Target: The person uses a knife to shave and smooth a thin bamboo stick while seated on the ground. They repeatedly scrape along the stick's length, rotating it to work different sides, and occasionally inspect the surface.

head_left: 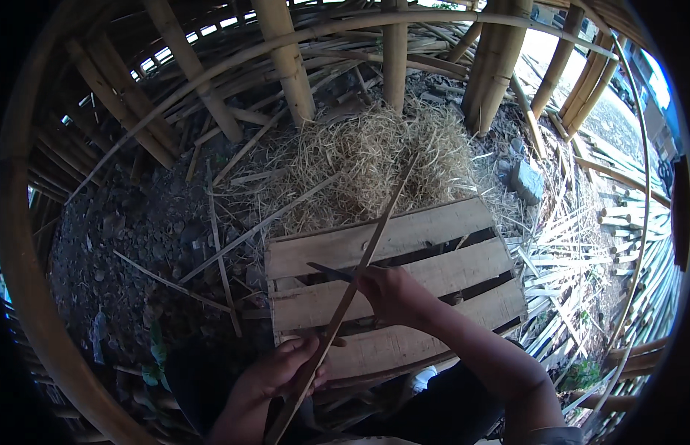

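Observation:
My left hand grips the lower part of a long thin bamboo strip that slants up and to the right over a wooden pallet. My right hand holds a dark-bladed knife, whose blade points left and meets the strip just above the pallet's second slat. The strip's upper end reaches over a heap of pale bamboo shavings behind the pallet.
Thick bamboo posts stand along the back, with curved bamboo laths arching overhead. Loose split strips lie piled at the right. Dark stony ground spreads on the left. A grey stone sits right of the shavings.

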{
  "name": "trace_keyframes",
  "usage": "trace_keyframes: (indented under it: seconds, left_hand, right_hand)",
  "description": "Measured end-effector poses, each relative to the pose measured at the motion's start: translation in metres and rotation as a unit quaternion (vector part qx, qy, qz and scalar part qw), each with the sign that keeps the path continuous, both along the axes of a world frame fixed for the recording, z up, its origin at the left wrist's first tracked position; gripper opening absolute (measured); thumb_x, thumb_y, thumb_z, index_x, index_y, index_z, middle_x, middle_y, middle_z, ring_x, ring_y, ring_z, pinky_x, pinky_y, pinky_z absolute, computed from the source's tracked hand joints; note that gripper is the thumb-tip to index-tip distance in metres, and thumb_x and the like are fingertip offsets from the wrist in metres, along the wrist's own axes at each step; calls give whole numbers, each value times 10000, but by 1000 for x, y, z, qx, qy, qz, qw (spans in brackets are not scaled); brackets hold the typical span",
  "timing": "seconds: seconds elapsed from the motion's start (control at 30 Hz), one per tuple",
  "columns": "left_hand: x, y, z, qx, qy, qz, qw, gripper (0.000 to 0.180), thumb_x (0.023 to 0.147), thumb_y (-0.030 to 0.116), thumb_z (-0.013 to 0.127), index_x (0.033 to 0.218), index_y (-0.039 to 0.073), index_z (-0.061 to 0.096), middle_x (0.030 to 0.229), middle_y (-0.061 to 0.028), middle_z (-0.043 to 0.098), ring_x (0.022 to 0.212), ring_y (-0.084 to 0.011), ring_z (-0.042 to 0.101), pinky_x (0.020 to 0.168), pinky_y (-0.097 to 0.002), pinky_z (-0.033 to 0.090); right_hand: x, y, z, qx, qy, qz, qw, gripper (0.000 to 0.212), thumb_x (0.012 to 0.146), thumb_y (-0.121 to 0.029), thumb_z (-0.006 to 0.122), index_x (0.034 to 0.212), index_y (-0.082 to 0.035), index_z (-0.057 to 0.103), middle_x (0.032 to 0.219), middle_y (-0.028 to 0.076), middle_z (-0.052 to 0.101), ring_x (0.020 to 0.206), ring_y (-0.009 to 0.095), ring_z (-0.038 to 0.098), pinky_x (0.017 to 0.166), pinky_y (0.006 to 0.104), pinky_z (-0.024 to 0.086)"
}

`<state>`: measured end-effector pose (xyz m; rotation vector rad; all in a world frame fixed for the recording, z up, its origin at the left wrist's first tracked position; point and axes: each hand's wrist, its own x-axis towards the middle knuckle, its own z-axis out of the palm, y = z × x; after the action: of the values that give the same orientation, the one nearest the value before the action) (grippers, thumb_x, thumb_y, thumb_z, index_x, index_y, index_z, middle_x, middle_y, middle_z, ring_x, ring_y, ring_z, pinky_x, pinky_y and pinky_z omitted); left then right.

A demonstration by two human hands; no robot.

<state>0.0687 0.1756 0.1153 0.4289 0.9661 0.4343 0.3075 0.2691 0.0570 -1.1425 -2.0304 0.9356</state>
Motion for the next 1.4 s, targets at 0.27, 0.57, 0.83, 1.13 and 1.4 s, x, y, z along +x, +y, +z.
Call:
trace_keyframes:
  seconds: [0.27, 0.57, 0.83, 1.13, 1.4]
  left_hand:
    - [-34, -25, -33, -68, -50, 50, 995, 221, 1087, 175, 361, 1194, 82, 531, 660, 33, 389, 472, -58, 366, 393, -210, 309]
    - [-46, -41, -24, 67, 34, 60, 995, 446, 1130, 408, 307, 1265, 38, 517, 613, 27, 370, 426, -52, 323, 404, -219, 292]
    - [-29, -50, -47, -52, -50, 115, 991, 358, 1121, 446, 289, 1060, 144, 472, 571, 70, 337, 399, -50, 269, 396, -213, 248]
    - [-30, -57, -43, -39, -50, 98, 993, 375, 1109, 502, 295, 1009, 172, 442, 559, 75, 335, 393, -46, 278, 371, -214, 241]
    - [-30, -50, -52, -73, -88, 104, 988, 389, 1106, 513, 276, 993, 178, 437, 563, 81, 314, 397, -43, 266, 370, -210, 238]
  right_hand:
    - [-23, -25, -17, 14, -98, 71, 993, 162, 1016, -145, 565, 1045, 13, 539, 778, 233, 655, 690, 445, 670, 574, 530, 521]
    - [-56, -40, 0, 54, -104, 161, 980, 95, 981, -64, 596, 991, 10, 537, 695, 164, 615, 613, 403, 652, 529, 479, 516]
    - [-54, -38, -16, 67, -188, 172, 965, 175, 968, -155, 658, 955, -20, 548, 624, 122, 578, 528, 329, 649, 447, 442, 496]
    - [-59, -39, -16, 134, -201, 154, 958, 213, 971, -206, 670, 960, -32, 548, 574, 95, 581, 487, 307, 643, 426, 423, 491]
    - [-61, -44, -15, 152, -189, 186, 952, 216, 955, -212, 680, 934, -34, 559, 563, 103, 580, 486, 304, 641, 428, 416, 492]
